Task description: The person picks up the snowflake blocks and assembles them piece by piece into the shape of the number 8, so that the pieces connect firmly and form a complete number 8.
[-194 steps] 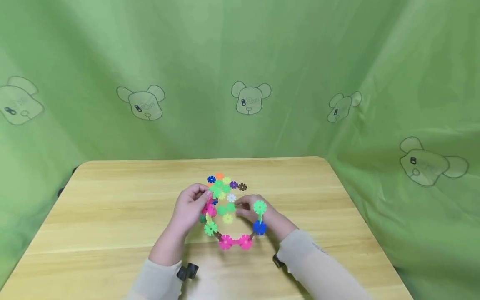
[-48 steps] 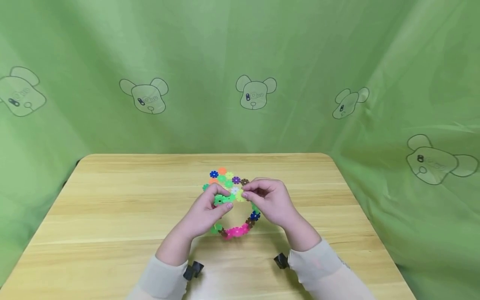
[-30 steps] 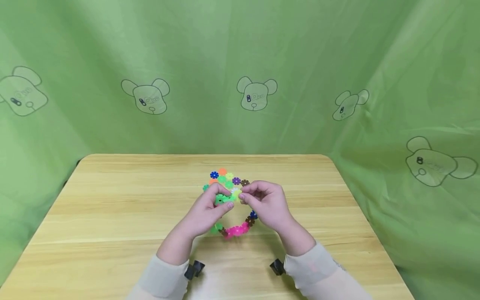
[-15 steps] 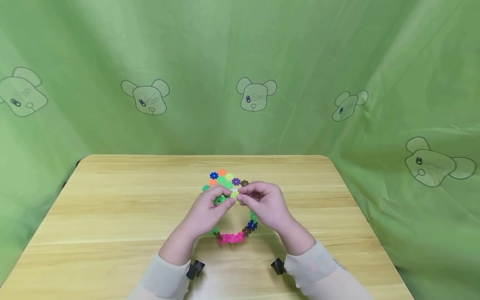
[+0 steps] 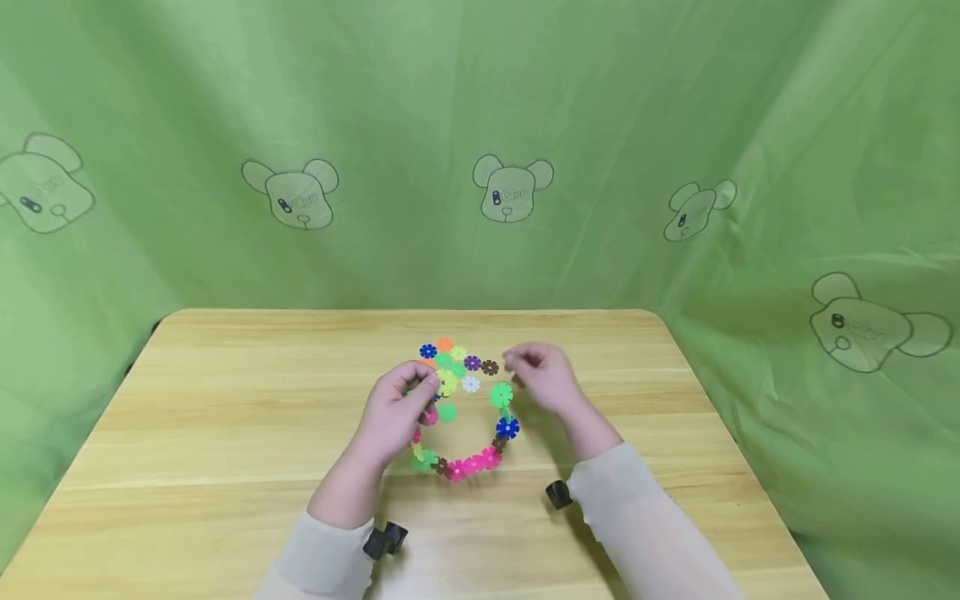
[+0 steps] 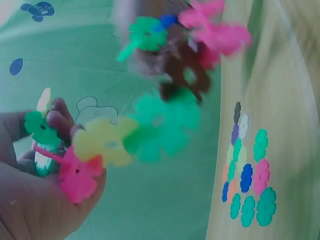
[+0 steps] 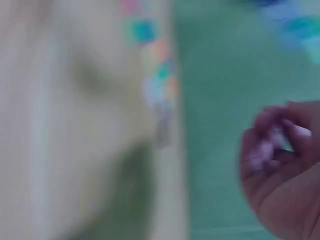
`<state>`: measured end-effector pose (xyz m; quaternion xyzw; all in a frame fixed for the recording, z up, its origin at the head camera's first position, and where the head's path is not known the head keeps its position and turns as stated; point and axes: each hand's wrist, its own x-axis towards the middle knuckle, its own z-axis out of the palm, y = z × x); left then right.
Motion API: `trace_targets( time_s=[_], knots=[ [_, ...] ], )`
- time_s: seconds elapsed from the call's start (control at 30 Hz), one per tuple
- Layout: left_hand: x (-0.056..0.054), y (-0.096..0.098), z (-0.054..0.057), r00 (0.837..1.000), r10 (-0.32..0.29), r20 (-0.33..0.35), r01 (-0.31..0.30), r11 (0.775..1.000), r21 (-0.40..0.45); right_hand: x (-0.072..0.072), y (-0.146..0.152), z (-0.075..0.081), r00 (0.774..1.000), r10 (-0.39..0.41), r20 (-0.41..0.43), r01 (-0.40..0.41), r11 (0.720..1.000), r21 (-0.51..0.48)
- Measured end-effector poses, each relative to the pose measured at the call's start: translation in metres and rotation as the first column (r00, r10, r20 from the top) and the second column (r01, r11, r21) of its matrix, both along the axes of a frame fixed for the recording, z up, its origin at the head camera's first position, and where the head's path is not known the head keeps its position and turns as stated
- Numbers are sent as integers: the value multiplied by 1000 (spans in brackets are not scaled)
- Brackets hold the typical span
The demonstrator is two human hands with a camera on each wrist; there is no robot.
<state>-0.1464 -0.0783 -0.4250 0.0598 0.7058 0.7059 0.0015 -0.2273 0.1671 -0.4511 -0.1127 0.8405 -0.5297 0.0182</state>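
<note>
A chain of coloured plastic snowflake discs (image 5: 474, 463) curves in an open loop, lifted over the table. My left hand (image 5: 393, 408) pinches one end of it; a yellow disc (image 5: 447, 382) sticks out at the fingertips. In the left wrist view a pink disc (image 6: 77, 175) and a green disc (image 6: 41, 127) lie within the left hand's grasp. At the chain's other end a green disc (image 5: 502, 394) stands free, right of the gap. My right hand (image 5: 550, 379) is beyond that end with loosely bent fingers and nothing visible in them; its wrist view is blurred.
Loose snowflake discs lie on the wooden table (image 5: 247, 417) behind the chain, among them a white disc (image 5: 471, 384), a brown disc (image 5: 490, 367), a purple disc (image 5: 472, 363) and an orange disc (image 5: 445, 343). A green curtain (image 5: 405, 233) surrounds the table.
Earlier my right hand brought a yellow disc to the chain end in my left hand. Now the right hand has let go and moved right; the yellow disc stays at the left fingertips.
</note>
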Motion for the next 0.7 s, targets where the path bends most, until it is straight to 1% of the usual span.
trace_targets(
  time_s=[0.03,0.07,0.1,0.13,0.2,0.27,0.33,0.4,0.47,0.5,0.53,0.57,0.63,0.67,0.7],
  knots=[
    [0,-1,0,1000,9,18,-10,1000,22,-6,1,-10,999,8,37,-11,997,80],
    [-1,-1,-1,999,14,32,-16,999,50,-9,0,-19,997,40,64,-49,986,161],
    [-1,-2,-1,999,17,42,-21,997,78,-12,-3,-27,993,79,82,-96,969,229],
    [-1,-2,0,999,20,48,-25,994,106,-14,-7,-33,990,114,85,-134,949,287],
    [-2,-1,-1,998,27,59,-35,988,153,-13,-16,-37,986,141,91,-165,922,350],
    [-3,0,-1,997,25,72,-38,980,196,-8,-26,-36,985,154,84,-175,892,417],
    [-4,1,-1,996,20,84,-38,975,218,-1,-34,-30,985,156,72,-171,848,502],
    [-4,2,-2,995,17,96,-39,972,231,4,-38,-27,984,173,40,-163,798,580],
    [-5,2,-2,995,16,103,-40,970,241,7,-40,-23,976,219,-16,-153,728,668],
    [-5,2,-3,994,17,105,-43,969,244,8,-41,-23,969,243,-39,-147,700,699],
    [-6,2,-3,994,19,107,-45,968,248,7,-41,-23,965,258,-57,-140,683,717],
    [-6,2,-4,994,21,109,-48,967,252,7,-41,-25,959,274,-71,-137,668,731],
    [-7,2,-6,993,19,116,-50,963,266,5,-41,-28,955,290,-66,-148,656,740],
    [-8,2,-7,993,17,117,-49,961,272,4,-40,-32,956,289,-53,-162,666,728],
    [-8,3,-8,993,14,120,-48,958,281,4,-38,-33,959,283,-33,-178,685,706]
  ],
)
